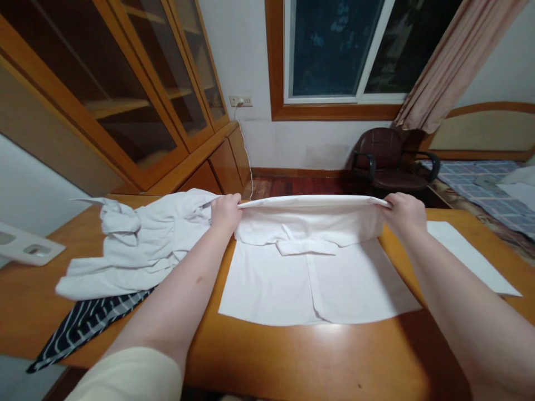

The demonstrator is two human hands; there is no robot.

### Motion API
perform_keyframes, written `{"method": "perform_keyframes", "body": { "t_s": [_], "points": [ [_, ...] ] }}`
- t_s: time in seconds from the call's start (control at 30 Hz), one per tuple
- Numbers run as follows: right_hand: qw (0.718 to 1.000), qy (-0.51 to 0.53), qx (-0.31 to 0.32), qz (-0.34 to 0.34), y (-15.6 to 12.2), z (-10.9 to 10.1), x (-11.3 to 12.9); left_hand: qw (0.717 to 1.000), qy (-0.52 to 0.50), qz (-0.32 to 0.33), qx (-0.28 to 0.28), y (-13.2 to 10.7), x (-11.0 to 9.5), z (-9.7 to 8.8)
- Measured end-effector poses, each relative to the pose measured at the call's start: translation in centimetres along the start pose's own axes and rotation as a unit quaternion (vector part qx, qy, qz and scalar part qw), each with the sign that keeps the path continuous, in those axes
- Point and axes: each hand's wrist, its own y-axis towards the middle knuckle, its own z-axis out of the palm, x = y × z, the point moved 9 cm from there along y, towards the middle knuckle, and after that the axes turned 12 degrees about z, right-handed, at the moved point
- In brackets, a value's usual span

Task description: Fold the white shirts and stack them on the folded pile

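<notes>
A white button-up shirt [271, 284] lies on the wooden table in front of me, its lower part flat and its front placket running down the middle. The upper part is lifted and folded over, with the collar hanging down near the centre. My left hand [225, 214] is closed on the left end of the raised fold. At the right end, my right hand [404, 214] grips the same folded edge. The fold is stretched straight between both hands. Just left of my left hand lies a crumpled white garment [154, 239].
A black-and-white striped cloth [90, 323] pokes out under the crumpled garment. To the right, a flat white item [463, 250] rests on the table [301, 362]. Beyond stand a glass-door cabinet [196, 150], a dark armchair [382, 150] and a bed [485, 178].
</notes>
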Motion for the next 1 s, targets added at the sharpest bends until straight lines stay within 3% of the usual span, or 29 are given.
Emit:
{"method": "perform_keyframes", "body": {
  "t_s": [0.1,0.23,0.33,0.5,0.67,0.8,0.9,1.0],
  "points": [
    [0.999,0.023,-0.037,0.000,-3.2,-1.5,-1.6,1.000,-0.006,-0.020,-0.018,-3.6,-0.1,-2.3],
    [0.994,0.100,-0.029,0.014,-7.8,-1.4,-4.2,0.999,-0.030,-0.018,0.012,-9.6,-1.4,-3.4],
    [0.991,0.132,0.006,0.026,-10.7,-0.6,-6.0,0.997,-0.043,0.014,0.063,-13.5,-2.7,-2.9],
    [0.983,0.165,0.084,0.001,-14.7,1.4,-7.3,0.980,-0.089,0.030,0.173,-17.9,-3.9,0.1],
    [0.978,0.156,0.135,0.040,-17.5,4.1,-9.0,0.962,-0.121,0.012,0.245,-21.0,-4.9,2.3],
    [0.981,0.105,0.151,0.054,-19.1,5.8,-9.3,0.956,-0.151,0.016,0.251,-22.9,-5.8,3.1],
    [0.986,0.047,0.157,0.017,-19.5,6.2,-7.7,0.962,-0.133,0.018,0.239,-23.0,-5.8,3.5],
    [0.984,0.009,0.174,-0.035,-18.9,6.3,-4.9,0.971,-0.078,0.020,0.227,-21.1,-5.1,4.0]
  ]
}}
